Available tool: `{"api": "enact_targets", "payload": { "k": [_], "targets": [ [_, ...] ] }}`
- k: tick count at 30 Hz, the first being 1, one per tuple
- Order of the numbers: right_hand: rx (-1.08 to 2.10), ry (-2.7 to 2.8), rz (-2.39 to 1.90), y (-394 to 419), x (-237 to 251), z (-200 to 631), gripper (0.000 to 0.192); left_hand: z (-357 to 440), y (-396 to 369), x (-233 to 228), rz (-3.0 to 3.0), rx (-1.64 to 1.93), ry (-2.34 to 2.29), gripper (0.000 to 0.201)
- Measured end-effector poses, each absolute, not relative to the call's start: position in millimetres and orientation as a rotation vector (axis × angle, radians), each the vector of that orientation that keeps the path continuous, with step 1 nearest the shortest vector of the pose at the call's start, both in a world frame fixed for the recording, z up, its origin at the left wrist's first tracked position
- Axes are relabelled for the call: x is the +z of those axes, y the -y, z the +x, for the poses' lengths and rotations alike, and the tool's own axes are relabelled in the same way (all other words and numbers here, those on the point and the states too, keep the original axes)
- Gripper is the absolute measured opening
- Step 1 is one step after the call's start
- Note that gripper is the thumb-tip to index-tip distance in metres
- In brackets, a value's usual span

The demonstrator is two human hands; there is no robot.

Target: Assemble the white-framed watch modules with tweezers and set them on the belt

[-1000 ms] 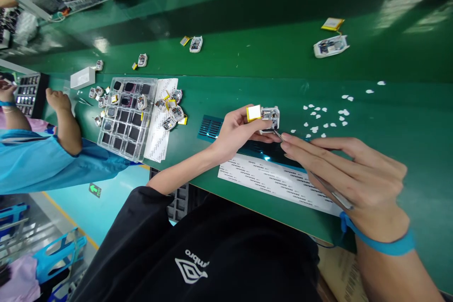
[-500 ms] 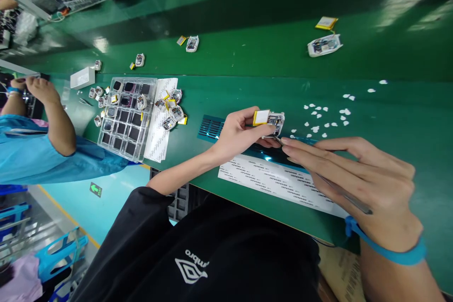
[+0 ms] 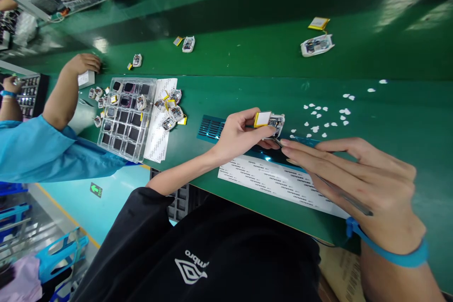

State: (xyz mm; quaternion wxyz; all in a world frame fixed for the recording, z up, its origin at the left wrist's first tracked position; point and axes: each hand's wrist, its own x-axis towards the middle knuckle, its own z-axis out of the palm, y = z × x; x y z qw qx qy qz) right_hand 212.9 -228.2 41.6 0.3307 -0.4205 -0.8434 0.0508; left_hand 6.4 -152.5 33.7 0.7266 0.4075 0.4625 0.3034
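Observation:
My left hand is closed round a small white watch case with an exposed circuit board. A yellow-edged battery stands out from the case beside my index finger, and my thumb lies on the case's near side. In my right hand are grey metal tweezers, pinched between the fingers. Their tips touch the case's near edge; what they grip there, if anything, is too small to tell. Below both hands lie a dark glossy film sheet and a printed white sheet.
Small white stickers lie scattered beyond my right hand. To the left are several opened watch cases and a clear compartment tray. More cases with batteries, such as one watch case, lie on the far strip. A co-worker's hand touches a white box.
The cases on the far strip have shifted slightly left. The co-worker's hand has moved right onto the white box. My hands have barely moved, still holding the case and tweezers.

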Motion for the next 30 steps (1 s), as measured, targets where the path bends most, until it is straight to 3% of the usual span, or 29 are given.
{"api": "enact_targets", "payload": {
  "k": [11,17,25,30],
  "targets": [
    [0.172,2.115,-1.098,225,36,212,0.085,10,156,32,0.895,0.706,-1.027,0.049],
    [0.155,2.043,-1.106,226,34,213,0.085,9,156,36,0.875,0.718,-1.029,0.04],
    [0.27,2.069,-1.069,223,29,217,0.081,10,156,30,0.858,0.686,-1.046,0.048],
    [0.066,2.019,-1.083,220,28,216,0.085,6,149,25,0.889,0.727,-0.955,0.038]
  ]
}}
